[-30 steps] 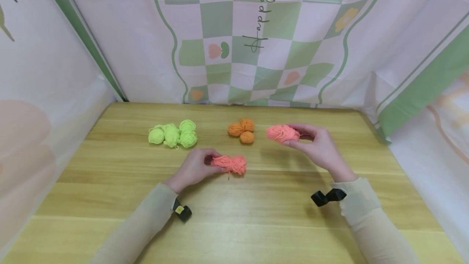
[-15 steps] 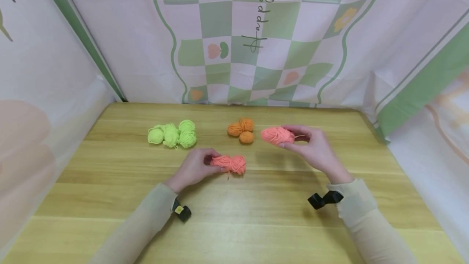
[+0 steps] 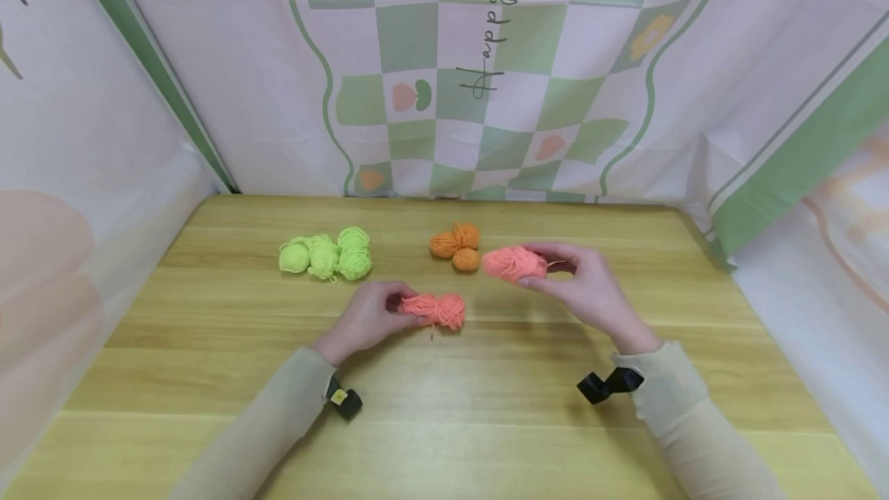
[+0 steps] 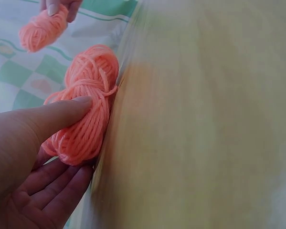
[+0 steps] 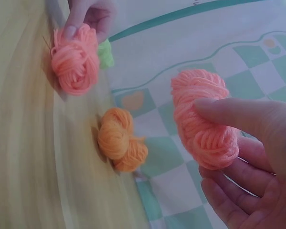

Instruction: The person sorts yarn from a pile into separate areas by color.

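My left hand (image 3: 368,320) grips one end of a coral-pink yarn skein (image 3: 444,311) that lies on the table in the middle; in the left wrist view the thumb presses on the skein (image 4: 88,114) near its tied waist. Held above the table, a second coral-pink yarn skein (image 3: 512,262) is pinched between thumb and fingers of my right hand (image 3: 590,288). The right wrist view shows this raised skein (image 5: 205,119) apart from the tabletop. Just left of it and behind sits a small cluster of orange yarn balls (image 3: 456,245).
Lime-green yarn balls (image 3: 324,255) lie in a row at the back left of the wooden table (image 3: 444,423). A printed cloth (image 3: 465,122) hangs behind the table's far edge, with further cloth on both sides.
My right hand has moved left and slightly nearer with its coral-pink skein, closing on the orange yarn. The left hand and its skein have stayed in place.
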Action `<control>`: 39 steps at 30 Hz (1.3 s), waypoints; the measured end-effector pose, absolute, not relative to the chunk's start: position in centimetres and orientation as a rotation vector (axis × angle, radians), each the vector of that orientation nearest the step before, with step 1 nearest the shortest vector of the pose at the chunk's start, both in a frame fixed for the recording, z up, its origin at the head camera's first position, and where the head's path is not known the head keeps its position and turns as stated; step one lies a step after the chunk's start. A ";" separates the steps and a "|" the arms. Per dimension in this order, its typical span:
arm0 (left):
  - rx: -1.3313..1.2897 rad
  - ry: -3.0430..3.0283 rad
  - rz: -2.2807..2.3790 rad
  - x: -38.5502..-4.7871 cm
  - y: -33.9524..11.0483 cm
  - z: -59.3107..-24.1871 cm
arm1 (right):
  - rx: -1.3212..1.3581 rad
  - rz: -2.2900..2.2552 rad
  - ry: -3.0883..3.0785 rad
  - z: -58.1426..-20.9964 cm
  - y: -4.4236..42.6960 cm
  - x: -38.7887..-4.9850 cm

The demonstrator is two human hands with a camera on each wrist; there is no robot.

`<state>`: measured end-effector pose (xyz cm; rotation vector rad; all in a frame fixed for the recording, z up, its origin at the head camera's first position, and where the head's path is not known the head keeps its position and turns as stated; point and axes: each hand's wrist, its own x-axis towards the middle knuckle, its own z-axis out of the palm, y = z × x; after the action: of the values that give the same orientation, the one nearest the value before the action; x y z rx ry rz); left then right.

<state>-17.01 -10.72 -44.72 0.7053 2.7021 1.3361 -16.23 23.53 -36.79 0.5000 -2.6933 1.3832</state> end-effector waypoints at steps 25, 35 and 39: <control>0.694 2.698 1.336 -17.0 -10.7 -44.7 | 0.548 1.428 -2.727 -37.0 21.8 -15.1; 0.701 2.704 1.329 -17.0 -10.7 -44.7 | 0.579 1.427 -2.724 -37.2 21.2 -14.7; 0.699 2.706 1.325 -17.0 -10.7 -44.7 | 0.605 1.430 -2.716 -37.3 20.9 -14.7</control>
<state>-16.99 -10.73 -44.71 0.6993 2.7057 1.3254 -14.68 20.93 -37.32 0.6054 -2.7163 1.4300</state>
